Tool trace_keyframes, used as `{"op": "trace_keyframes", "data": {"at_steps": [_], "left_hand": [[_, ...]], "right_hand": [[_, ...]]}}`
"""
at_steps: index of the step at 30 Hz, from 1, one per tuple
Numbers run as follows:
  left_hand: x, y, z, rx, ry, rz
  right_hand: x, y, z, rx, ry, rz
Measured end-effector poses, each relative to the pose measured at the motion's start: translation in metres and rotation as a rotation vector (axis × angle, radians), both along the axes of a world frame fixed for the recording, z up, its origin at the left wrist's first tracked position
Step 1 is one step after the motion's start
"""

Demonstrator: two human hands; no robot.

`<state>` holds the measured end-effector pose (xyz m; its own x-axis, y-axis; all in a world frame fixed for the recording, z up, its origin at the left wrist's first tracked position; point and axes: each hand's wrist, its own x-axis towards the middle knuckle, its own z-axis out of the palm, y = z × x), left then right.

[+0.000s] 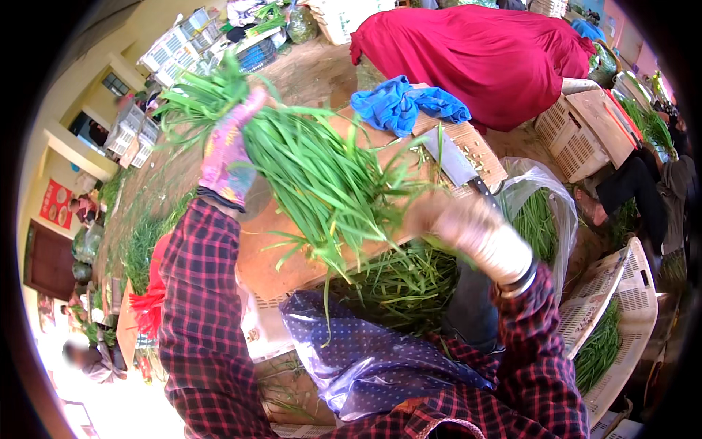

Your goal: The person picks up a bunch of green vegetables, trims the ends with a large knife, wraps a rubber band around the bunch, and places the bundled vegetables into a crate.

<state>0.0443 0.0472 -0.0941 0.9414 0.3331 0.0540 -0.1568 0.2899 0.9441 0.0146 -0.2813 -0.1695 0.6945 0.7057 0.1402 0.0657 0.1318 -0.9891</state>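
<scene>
My left hand (229,145), in a pink patterned glove, is wrapped around a large bunch of long flat green leaves, probably garlic chives (323,170). The bunch is held over a brown board (260,247), its ends fanning toward my right. Beside those ends is my right hand (458,219), in a pale glove and blurred by motion; whether its fingers grip any leaves cannot be made out. Beyond it, a cleaver (449,156) with a black handle lies on a ridged cutting board (488,159) among small cut pieces. Loose leaves (406,285) are heaped below the board's near edge.
A blue cloth (406,104) lies at the board's far end. On the right are a clear plastic bag (567,214) of greens and a white plastic crate (641,318) with greens. Beyond stands a pile under a red cloth (466,55). Another person's leg (630,186) is at far right.
</scene>
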Motion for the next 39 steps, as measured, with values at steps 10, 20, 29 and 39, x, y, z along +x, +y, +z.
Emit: {"op": "trace_keyframes", "data": {"at_steps": [10, 20, 29, 39], "left_hand": [[-0.025, 0.032, -0.017, 0.090, -0.079, 0.149], [-0.055, 0.096, -0.040, -0.049, -0.235, 0.125], [-0.055, 0.093, -0.040, -0.062, -0.140, 0.265], [-0.048, 0.072, -0.033, -0.104, -0.209, 0.266]], "right_hand": [[0.006, 0.072, -0.126, -0.579, -0.648, -0.462], [0.003, 0.131, -0.153, -0.575, -0.773, -0.257], [0.004, 0.133, -0.159, -0.776, -0.660, -0.248], [0.011, 0.122, -0.190, -0.868, -0.620, -0.271]]}}
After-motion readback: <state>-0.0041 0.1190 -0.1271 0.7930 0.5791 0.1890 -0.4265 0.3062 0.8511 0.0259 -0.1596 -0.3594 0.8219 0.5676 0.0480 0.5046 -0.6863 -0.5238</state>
